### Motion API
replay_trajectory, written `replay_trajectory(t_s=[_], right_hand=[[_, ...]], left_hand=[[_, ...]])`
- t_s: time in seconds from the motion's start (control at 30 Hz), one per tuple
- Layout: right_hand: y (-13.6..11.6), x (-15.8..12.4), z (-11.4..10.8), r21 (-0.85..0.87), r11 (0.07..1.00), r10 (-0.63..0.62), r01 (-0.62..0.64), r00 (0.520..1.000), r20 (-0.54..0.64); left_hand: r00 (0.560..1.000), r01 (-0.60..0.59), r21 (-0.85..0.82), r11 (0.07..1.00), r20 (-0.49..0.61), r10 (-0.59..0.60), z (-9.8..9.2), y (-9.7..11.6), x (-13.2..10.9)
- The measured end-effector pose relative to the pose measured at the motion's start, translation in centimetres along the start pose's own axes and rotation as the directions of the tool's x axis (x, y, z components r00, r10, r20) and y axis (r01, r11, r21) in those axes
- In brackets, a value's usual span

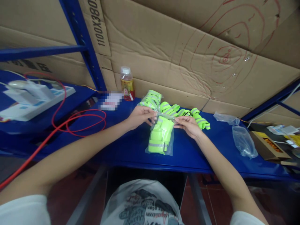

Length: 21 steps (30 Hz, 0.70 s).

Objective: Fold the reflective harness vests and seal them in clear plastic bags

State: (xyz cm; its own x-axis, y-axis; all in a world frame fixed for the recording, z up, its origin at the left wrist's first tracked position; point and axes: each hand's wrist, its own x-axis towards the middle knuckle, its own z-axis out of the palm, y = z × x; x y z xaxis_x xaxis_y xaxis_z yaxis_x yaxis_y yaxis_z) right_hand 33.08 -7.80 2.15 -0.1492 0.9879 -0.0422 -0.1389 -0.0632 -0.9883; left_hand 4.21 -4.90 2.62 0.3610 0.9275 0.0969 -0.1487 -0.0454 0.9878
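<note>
A clear plastic bag (172, 147) hangs between my two hands over the blue table, with a folded neon-yellow reflective strap (160, 134) inside it. My left hand (142, 116) pinches the bag's top edge at its left corner. At the right corner of the same edge, my right hand (187, 124) grips with thumb and fingers. Just behind lies another bagged bundle of reflective straps (152, 98). Loose reflective straps (201, 122) with grey stripes curl on the table beyond my right hand.
A drink bottle (127, 84) stands at the back by the cardboard wall (150, 47). On the left are a power strip (28, 104) and a red cable (63, 120). Clear bags (243, 142) and an open cardboard box (269, 145) lie to the right on the blue table (126, 147).
</note>
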Motion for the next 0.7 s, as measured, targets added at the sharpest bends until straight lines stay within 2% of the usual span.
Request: replay_trajectory(t_s=[0.1, 0.23, 0.4, 0.53, 0.7], right_hand=[[-0.1, -0.18, 0.06, 0.003, 1.0, 0.002, -0.002, 1.0, -0.01], [0.07, -0.41, 0.38, -0.028, 0.996, 0.08, -0.079, 0.995, 0.054], [0.09, -0.66, 0.69, -0.161, 0.975, 0.173, -0.152, 0.977, 0.125], [-0.16, -0.82, 0.69, -0.257, 0.962, 0.142, -0.097, 0.976, 0.165], [0.01, -0.78, 0.66, -0.32, 0.947, 0.074, -0.009, 0.978, 0.193]], left_hand=[[0.998, 0.057, -0.011, 0.998, -0.007, -0.057, 0.29, 0.14, -0.21], [0.983, 0.157, 0.047, 0.987, 0.087, -0.16, 0.49, 0.05, -0.42], [0.975, 0.096, 0.11, 0.989, 0.189, -0.116, 0.71, -0.38, -0.7], [0.977, 0.051, 0.161, 0.986, 0.195, -0.082, 0.69, -0.49, -0.69], [0.963, 0.125, 0.211, 0.97, 0.208, -0.169, 0.46, -0.79, -0.51]])
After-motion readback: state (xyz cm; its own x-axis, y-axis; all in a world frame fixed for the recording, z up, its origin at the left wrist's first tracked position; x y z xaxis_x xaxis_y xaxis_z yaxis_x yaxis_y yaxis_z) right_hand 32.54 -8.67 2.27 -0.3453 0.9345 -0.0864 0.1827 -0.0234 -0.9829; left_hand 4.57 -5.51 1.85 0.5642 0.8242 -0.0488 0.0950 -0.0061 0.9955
